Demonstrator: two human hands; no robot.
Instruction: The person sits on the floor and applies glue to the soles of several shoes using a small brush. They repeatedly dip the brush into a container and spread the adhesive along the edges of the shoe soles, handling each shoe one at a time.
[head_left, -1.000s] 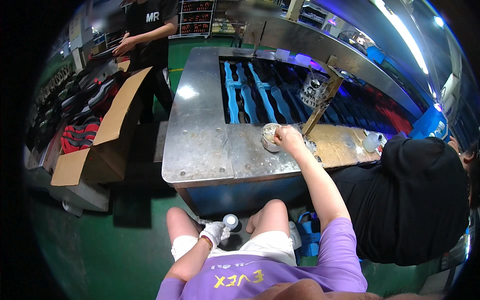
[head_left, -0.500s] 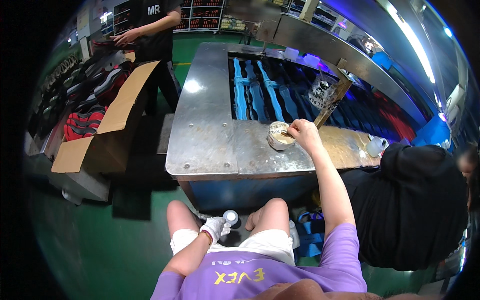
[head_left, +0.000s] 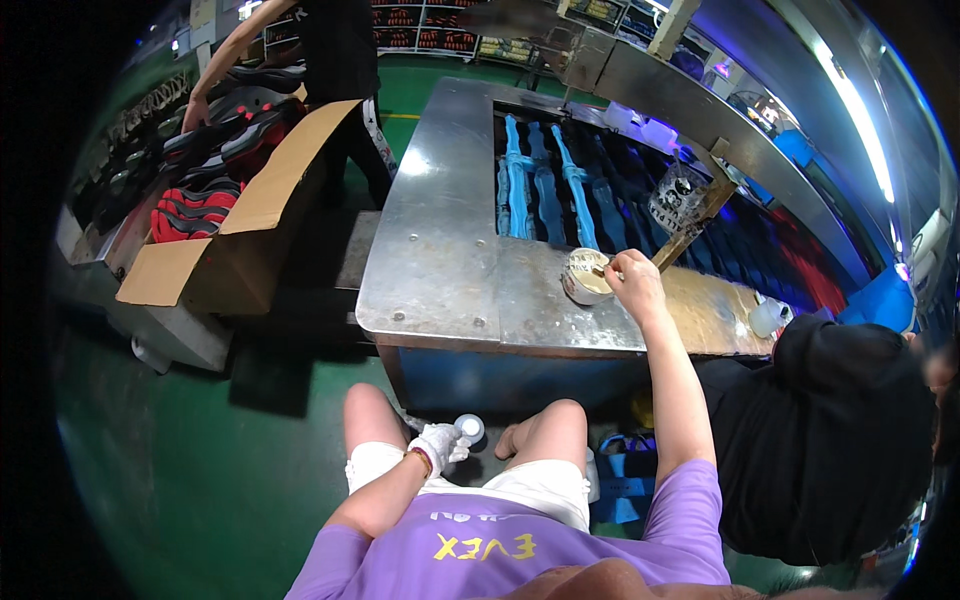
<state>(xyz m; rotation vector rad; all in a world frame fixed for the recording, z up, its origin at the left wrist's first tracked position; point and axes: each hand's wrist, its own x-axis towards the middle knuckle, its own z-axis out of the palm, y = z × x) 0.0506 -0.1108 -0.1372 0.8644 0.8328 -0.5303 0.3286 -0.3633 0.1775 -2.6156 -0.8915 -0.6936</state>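
Yellow letters (head_left: 488, 547) cross the purple shirt (head_left: 590, 560); black print (head_left: 583, 264) marks the tub (head_left: 584, 294).

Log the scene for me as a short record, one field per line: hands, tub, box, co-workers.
Left hand: white-gloved, beside a white-topped container; grip unclear
Right hand: bare, pinching what looks like a stick over the tub
Tub: on the bench, near blue parts
Box: open, at left
Co-workers: one behind the box, one at right
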